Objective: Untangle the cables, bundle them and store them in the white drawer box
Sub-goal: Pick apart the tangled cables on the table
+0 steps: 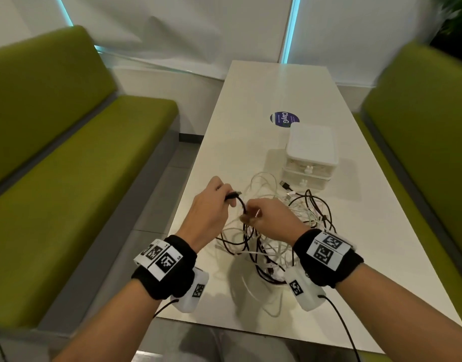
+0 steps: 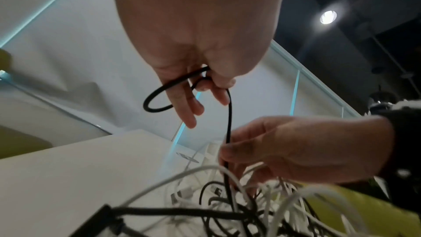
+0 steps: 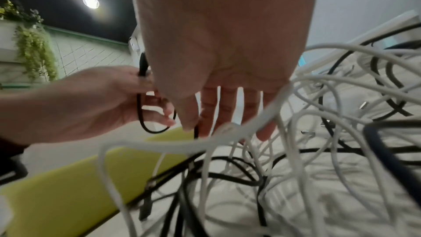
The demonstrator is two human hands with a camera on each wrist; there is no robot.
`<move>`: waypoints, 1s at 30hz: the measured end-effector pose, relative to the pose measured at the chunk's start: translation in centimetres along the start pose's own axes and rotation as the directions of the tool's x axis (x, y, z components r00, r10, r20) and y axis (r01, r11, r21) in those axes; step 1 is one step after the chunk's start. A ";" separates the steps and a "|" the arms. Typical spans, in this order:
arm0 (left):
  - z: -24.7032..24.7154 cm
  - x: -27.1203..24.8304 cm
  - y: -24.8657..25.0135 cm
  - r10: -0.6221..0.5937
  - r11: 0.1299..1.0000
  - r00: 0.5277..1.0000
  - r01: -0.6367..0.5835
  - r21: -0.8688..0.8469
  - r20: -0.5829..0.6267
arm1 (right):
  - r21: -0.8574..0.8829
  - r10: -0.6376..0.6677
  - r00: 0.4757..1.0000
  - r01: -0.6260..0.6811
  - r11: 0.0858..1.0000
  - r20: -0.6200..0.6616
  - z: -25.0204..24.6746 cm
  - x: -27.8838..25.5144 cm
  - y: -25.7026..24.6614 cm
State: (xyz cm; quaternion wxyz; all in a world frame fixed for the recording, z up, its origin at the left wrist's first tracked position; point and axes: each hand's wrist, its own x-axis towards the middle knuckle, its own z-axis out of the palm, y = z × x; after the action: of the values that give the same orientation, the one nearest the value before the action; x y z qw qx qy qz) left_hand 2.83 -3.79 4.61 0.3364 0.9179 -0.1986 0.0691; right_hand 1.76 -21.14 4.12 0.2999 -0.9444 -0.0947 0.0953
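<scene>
Fingers [image 2: 182, 100] of left hand [image 1: 209, 207] pinch black cable [image 2: 229, 123] near its plug; right hand [image 1: 269, 218] pinches same cable lower. Wrist views show us grips; only head view shows white drawer box [image 1: 312, 155]: two drawers, both closed, behind tangle [image 1: 271, 241] on table [image 1: 250, 100]. We cannot count cables.

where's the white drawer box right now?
Head view: the white drawer box stands on the table, right of centre, just beyond the cable tangle and in front of a round blue sticker, both drawers shut.
</scene>
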 end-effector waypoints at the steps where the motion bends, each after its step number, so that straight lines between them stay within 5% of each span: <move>1: -0.1 0.2 -0.2 -0.006 0.999 1.000 0.005 -0.048 -0.025 | -0.028 0.003 1.000 -0.003 1.000 -0.009 0.1 0.1 -0.1; 7: -0.8 0.1 0.7 -0.074 0.921 0.993 0.032 -0.387 -0.094 | -0.137 -0.128 0.992 0.125 0.983 -0.015 1.3 0.0 -1.6; 14: -1.9 -0.1 0.9 -0.308 0.704 0.934 0.097 -0.704 -0.179 | -0.404 -0.080 0.996 0.089 0.911 0.038 0.8 -0.8 -1.6; 19: -1.9 0.3 0.1 -0.432 0.610 0.873 0.097 -0.787 -0.227 | -0.383 -0.089 0.995 0.097 0.919 0.037 0.0 -0.6 -1.5; 21: -1.9 0.4 -1.4 -0.508 0.593 0.846 0.209 -0.777 -0.160 | -0.342 -0.111 0.992 0.124 0.932 0.057 0.1 -0.7 -1.1; 23: -1.9 0.2 -2.7 -0.526 0.683 0.844 0.346 -0.643 -0.103 | -0.281 -0.127 0.991 0.134 0.950 0.042 0.5 -0.9 -0.4; 26: -2.1 -0.9 -2.5 -0.318 0.921 0.914 0.235 -0.310 -0.252 | -0.216 -0.101 0.995 0.100 0.971 0.007 1.0 -1.1 0.3; 28: -2.1 -1.6 -0.9 -0.093 0.976 0.940 0.020 -0.219 -0.330 | -0.219 -0.064 0.998 0.067 0.973 0.021 1.4 -0.9 0.5; 30: -1.8 -1.6 0.5 0.069 0.966 0.969 -0.125 -0.228 -0.237 | -0.215 -0.038 0.999 0.039 0.976 0.010 1.6 -0.7 0.3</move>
State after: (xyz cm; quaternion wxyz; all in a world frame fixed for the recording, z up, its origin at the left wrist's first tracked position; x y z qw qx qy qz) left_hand 1.17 -2.44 5.83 0.4621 0.8454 -0.2108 0.1654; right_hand 0.76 -20.71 2.75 0.1975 -0.9691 -0.1236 0.0814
